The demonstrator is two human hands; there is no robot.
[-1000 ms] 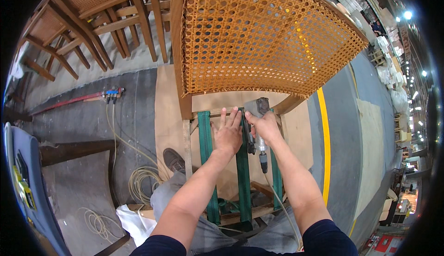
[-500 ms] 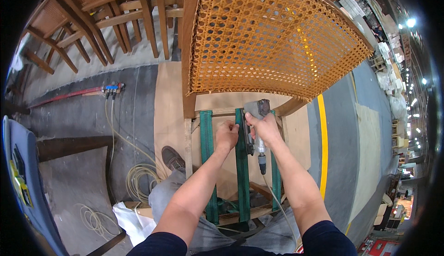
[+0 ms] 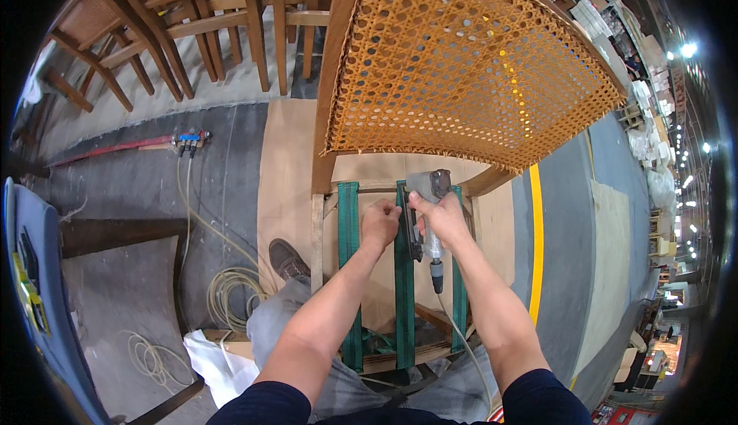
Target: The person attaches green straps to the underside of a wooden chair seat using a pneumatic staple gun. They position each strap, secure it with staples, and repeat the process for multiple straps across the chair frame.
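Note:
A wooden chair frame with a woven cane back stands before me. Three green webbing straps run lengthwise across its seat opening: a left strap, a middle strap and a right strap. My left hand is closed in a pinch at the left edge of the middle strap, close to the rear seat rail. My right hand grips an air staple gun over the seat, its slim magazine beside the middle strap. The gun's nose is hard to make out.
An air hose trails from the gun's handle toward me. Coiled hose and a blue air manifold lie on the left floor. More wooden chairs stand at the far left. Brown cardboard lies under the chair.
The view has shifted slightly, so the chair back sits a little farther right. Both hands keep almost the same place on the seat, and the staple gun stays in my right hand.

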